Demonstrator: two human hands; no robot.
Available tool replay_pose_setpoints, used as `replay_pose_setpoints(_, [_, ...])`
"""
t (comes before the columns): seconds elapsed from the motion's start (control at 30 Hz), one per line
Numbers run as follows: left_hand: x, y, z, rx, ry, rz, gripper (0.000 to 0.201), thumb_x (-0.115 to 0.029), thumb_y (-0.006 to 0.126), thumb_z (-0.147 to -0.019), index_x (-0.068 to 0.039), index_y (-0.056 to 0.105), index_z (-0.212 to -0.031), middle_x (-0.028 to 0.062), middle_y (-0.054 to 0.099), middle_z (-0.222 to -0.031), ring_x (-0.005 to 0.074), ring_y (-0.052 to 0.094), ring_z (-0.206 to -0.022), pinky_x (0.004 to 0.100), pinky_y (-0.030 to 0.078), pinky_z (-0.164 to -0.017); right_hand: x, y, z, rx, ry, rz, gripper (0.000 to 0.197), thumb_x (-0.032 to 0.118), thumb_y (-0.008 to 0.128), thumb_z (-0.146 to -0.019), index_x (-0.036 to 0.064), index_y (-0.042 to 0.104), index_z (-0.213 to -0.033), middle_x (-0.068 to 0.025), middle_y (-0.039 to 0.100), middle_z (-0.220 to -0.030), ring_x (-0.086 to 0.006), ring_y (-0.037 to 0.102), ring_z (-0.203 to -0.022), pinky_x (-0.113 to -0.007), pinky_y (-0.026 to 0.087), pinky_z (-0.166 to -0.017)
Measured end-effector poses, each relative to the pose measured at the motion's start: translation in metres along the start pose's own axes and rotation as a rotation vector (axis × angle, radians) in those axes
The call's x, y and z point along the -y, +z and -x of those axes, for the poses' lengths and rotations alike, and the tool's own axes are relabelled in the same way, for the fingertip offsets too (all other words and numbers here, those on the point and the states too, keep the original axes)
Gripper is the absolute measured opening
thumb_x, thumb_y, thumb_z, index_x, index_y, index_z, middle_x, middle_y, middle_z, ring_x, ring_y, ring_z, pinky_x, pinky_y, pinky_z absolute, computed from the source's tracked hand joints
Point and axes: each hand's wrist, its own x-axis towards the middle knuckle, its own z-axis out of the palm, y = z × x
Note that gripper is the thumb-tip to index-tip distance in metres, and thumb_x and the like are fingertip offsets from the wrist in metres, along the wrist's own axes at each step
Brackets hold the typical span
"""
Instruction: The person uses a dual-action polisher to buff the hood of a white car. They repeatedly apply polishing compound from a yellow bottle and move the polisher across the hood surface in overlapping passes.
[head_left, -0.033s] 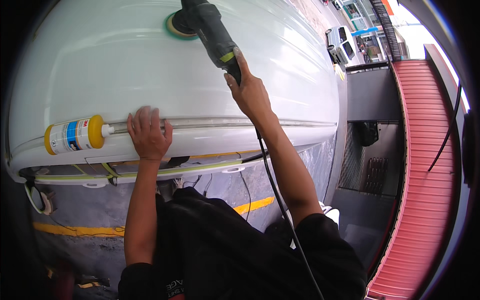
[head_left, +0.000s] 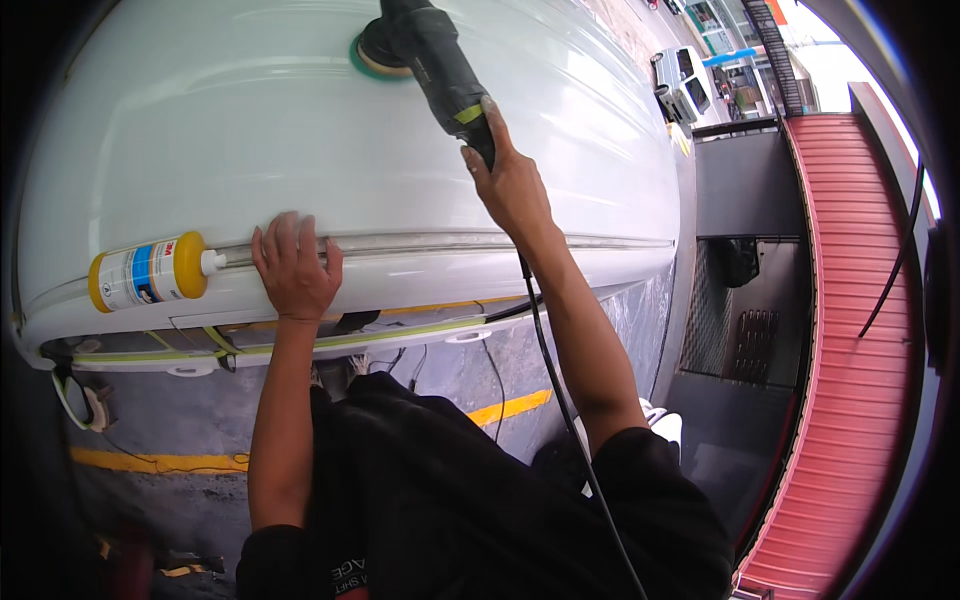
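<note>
Overhead, right hand (head_left: 512, 185) grips the polisher (head_left: 430, 55), its long axis running up-left from the wrist (pad flat on the panel (head_left: 200, 130)). Left hand (head_left: 293, 268) rests open, fingers spread, holding nothing, beside the bottle (head_left: 148, 272).

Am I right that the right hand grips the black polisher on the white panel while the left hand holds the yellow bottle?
Not quite. In the head view the left hand lies flat on the white panel, apart from the yellow bottle, which lies on the ledge beside it. The right hand does grip the black polisher on the panel.
</note>
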Motion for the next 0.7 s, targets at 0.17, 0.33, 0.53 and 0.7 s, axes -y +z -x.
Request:
replay_pose_setpoints(0.17, [-0.001, 0.0, -0.001, 0.033, 0.002, -0.005, 0.042, -0.031, 0.073, -0.088, -0.009, 0.067, -0.123, 0.0139, 0.06, -0.134, 0.0351, 0.058, -0.127, 0.0602, 0.036, -0.119, -0.082, -0.028, 0.023, -0.152, 0.129, 0.013, 0.077, 0.028, 0.065, -0.105, 0.0243, 0.024, -0.169, -0.0356, 0.074, -0.097, -0.0559, 0.072, -0.093, -0.06, 0.056, -0.079])
replay_pose_setpoints(0.33, [-0.003, 0.001, 0.0, 0.041, 0.008, -0.025, 0.043, -0.031, 0.073, -0.087, -0.009, 0.067, -0.124, 0.0146, 0.059, -0.134, 0.0366, 0.058, -0.126, 0.0616, 0.037, -0.117, -0.095, -0.036, 0.047, -0.179, 0.317, -0.001, 0.077, 0.026, 0.063, -0.107, 0.0161, 0.02, -0.17, -0.0345, 0.074, -0.096, -0.0501, 0.074, -0.086, -0.056, 0.057, -0.075])
replay_pose_setpoints(0.53, [-0.003, 0.002, -0.002, 0.016, 0.04, -0.038, 0.043, -0.03, 0.073, -0.087, -0.009, 0.068, -0.123, 0.0142, 0.06, -0.133, 0.0366, 0.058, -0.127, 0.0616, 0.038, -0.116, -0.068, -0.018, 0.076, -0.186, 0.329, -0.038, 0.078, 0.023, 0.062, -0.108, 0.0192, 0.017, -0.172, -0.0332, 0.075, -0.096, -0.0481, 0.077, -0.084, -0.054, 0.058, -0.076])
replay_pose_setpoints(0.7, [-0.005, 0.003, 0.0, 0.031, 0.038, -0.032, 0.04, -0.027, 0.075, -0.087, -0.01, 0.068, -0.123, 0.0128, 0.059, -0.134, 0.0352, 0.057, -0.128, 0.0625, 0.037, -0.117, -0.031, 0.009, 0.089, -0.129, 0.257, -0.077, 0.081, 0.022, 0.062, -0.108, 0.022, 0.013, -0.171, -0.0378, 0.072, -0.095, -0.0573, 0.071, -0.087, -0.06, 0.055, -0.078])
